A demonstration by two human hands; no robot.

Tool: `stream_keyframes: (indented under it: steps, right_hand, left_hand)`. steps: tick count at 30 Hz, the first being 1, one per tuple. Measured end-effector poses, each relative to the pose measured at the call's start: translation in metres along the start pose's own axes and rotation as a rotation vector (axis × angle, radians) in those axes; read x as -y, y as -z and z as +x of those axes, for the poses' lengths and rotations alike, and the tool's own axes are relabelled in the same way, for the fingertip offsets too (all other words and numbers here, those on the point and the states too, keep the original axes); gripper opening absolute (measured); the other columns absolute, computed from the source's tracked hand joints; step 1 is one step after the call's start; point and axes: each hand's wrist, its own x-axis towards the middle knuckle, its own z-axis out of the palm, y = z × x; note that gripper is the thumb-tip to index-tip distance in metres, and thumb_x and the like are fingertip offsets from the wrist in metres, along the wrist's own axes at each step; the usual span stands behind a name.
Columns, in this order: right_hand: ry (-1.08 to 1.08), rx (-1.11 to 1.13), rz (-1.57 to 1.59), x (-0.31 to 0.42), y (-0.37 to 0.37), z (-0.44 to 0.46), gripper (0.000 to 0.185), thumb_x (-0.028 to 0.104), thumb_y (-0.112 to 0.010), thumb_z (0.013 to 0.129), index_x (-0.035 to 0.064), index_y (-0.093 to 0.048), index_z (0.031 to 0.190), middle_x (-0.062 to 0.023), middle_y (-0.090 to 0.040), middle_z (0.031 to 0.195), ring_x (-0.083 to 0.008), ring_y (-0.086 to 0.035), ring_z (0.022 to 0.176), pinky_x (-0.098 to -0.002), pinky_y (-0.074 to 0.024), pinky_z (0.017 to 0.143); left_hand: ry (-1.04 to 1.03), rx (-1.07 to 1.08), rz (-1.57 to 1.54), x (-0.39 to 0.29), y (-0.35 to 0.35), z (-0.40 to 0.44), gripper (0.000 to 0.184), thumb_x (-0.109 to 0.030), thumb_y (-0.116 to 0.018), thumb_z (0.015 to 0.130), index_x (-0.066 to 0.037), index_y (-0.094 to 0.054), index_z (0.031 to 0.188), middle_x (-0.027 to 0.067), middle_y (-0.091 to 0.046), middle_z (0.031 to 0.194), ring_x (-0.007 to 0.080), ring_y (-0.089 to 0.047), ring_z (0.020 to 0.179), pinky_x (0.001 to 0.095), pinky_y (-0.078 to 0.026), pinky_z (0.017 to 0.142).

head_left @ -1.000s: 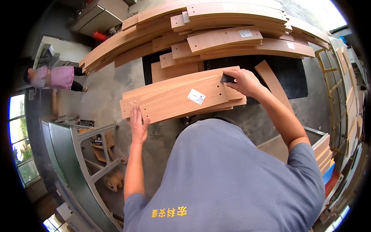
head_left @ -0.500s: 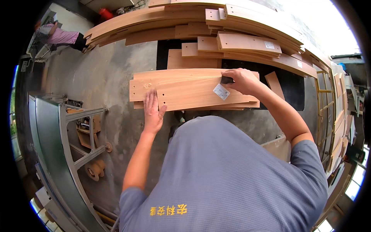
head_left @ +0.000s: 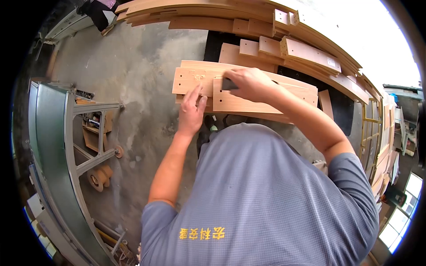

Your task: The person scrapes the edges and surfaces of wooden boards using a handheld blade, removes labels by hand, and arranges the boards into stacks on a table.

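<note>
Resting the left hand [head_left: 191, 116] on the lower board [head_left: 188, 82], close to its left edge, laid loosely and not closed around anything. Gripping a dark block [head_left: 228, 84] tight in the right hand [head_left: 254, 85], up at the far left corner of the top board [head_left: 248, 105]; can't tell if pressing down or just skimming. Got that top board lying on the lower one, set in from its left edge, drilled with two holes at that end. Can see pale dust [head_left: 198, 76] on the lower board too, just past the left hand. Off left, got a green bench [head_left: 53, 128] with a spool [head_left: 98, 177] by its frame. Farther out, can see a big stack [head_left: 310, 53] lying partly over a black mat [head_left: 215, 46]. Way back, can barely make out another person [head_left: 98, 15], cropped to dark legs and some pink.
</note>
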Motion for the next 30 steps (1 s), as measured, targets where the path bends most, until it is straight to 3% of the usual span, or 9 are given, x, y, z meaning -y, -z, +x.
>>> stream_keyframes:
  steps: [1, 5, 7, 14, 21, 24, 28, 29, 30]
  right_hand:
    - [0.055, -0.01, -0.002, -0.007, 0.002, -0.026, 0.048, 0.021, -0.078, 0.083, 0.009, -0.061, 0.126, -0.0121, -0.064, 0.123, -0.0362, -0.07, 0.096, -0.0454, -0.0578, 0.081]
    - [-0.137, 0.161, 0.036, -0.028, 0.011, -0.119, 0.045, 0.019, -0.08, 0.082, 0.0118, -0.065, 0.124, -0.0098, -0.06, 0.128, -0.0338, -0.07, 0.094, -0.0455, -0.0585, 0.082]
    - [-0.238, 0.215, 0.047, -0.027, 0.005, -0.13, 0.045, 0.018, -0.08, 0.082, 0.0111, -0.066, 0.123, -0.0099, -0.06, 0.127, -0.0338, -0.07, 0.093, -0.0457, -0.0586, 0.083]
    - [-0.229, 0.226, 0.078, 0.048, -0.014, -0.058, 0.027, 0.016, -0.078, 0.082, 0.0073, -0.068, 0.106, -0.0124, -0.06, 0.125, -0.0358, -0.071, 0.093, -0.0477, -0.0585, 0.083]
    - [-0.064, -0.046, 0.014, 0.068, -0.05, -0.032, 0.011, 0.011, -0.063, 0.087, 0.0018, -0.07, 0.084, -0.0193, -0.061, 0.114, -0.0354, -0.073, 0.079, -0.0468, -0.0602, 0.069]
    - [-0.277, 0.155, 0.018, 0.033, -0.02, -0.099, 0.016, 0.008, -0.064, 0.086, 0.0027, -0.076, 0.097, -0.0199, -0.065, 0.122, -0.0347, -0.073, 0.1, -0.0437, -0.0604, 0.083]
    - [-0.62, 0.192, -0.143, -0.049, -0.003, -0.237, 0.012, 0.007, -0.065, 0.085, 0.0055, -0.075, 0.092, -0.0136, -0.07, 0.112, -0.0331, -0.073, 0.096, -0.0435, -0.0595, 0.08]
    - [-0.732, 0.398, -0.287, -0.064, 0.008, -0.266, 0.012, 0.007, -0.07, 0.082, 0.0063, -0.076, 0.092, -0.0136, -0.069, 0.112, -0.0323, -0.073, 0.096, -0.0429, -0.0594, 0.08]
    - [-0.818, 0.504, -0.46, -0.087, 0.0, -0.3, 0.017, 0.009, -0.075, 0.079, 0.0074, -0.078, 0.095, -0.0136, -0.069, 0.112, -0.0307, -0.073, 0.097, -0.042, -0.0593, 0.08]
  left_hand:
    - [-0.022, -0.006, -0.044, 0.002, 0.006, 0.007, 0.045, -0.022, -0.062, 0.1, -0.001, -0.058, 0.139, 0.0194, -0.066, 0.122, 0.0283, -0.069, 0.096, 0.0386, -0.056, 0.087]
    - [0.015, 0.172, -0.102, 0.004, 0.006, 0.053, 0.045, -0.021, -0.069, 0.097, -0.006, -0.062, 0.139, 0.0133, -0.066, 0.122, 0.0217, -0.066, 0.094, 0.0342, -0.054, 0.089]
    - [-0.189, 0.253, -0.012, 0.017, -0.005, 0.073, 0.039, -0.02, -0.071, 0.095, -0.007, -0.068, 0.131, 0.0114, -0.065, 0.122, 0.019, -0.065, 0.088, 0.0324, -0.054, 0.086]
    - [-0.046, 0.378, -0.1, 0.023, -0.012, 0.089, 0.036, -0.024, -0.076, 0.09, -0.006, -0.075, 0.121, 0.0108, -0.066, 0.114, 0.0203, -0.067, 0.088, 0.0338, -0.055, 0.085]
    - [-0.002, 0.427, -0.147, 0.026, -0.013, 0.097, 0.033, -0.009, -0.078, 0.087, -0.003, -0.075, 0.12, 0.0049, -0.063, 0.114, 0.0106, -0.059, 0.081, 0.0263, -0.052, 0.08]
    - [0.005, 0.439, -0.141, 0.022, -0.013, 0.095, 0.033, -0.009, -0.076, 0.088, -0.002, -0.074, 0.12, 0.0037, -0.062, 0.116, 0.0095, -0.055, 0.08, 0.025, -0.05, 0.079]
    - [0.089, 0.471, -0.145, 0.028, -0.011, 0.097, 0.043, -0.012, -0.078, 0.087, -0.004, -0.071, 0.129, 0.0061, -0.061, 0.124, 0.0154, -0.059, 0.093, 0.0301, -0.05, 0.09]
    - [0.085, 0.476, -0.14, 0.02, -0.012, 0.094, 0.043, -0.012, -0.078, 0.087, -0.004, -0.071, 0.129, 0.0061, -0.061, 0.124, 0.0154, -0.059, 0.093, 0.0301, -0.05, 0.09]
    - [-0.131, 0.36, 0.121, 0.006, -0.013, 0.09, 0.05, -0.014, -0.079, 0.085, -0.006, -0.068, 0.133, 0.009, -0.059, 0.129, 0.0217, -0.058, 0.105, 0.0357, -0.047, 0.097]
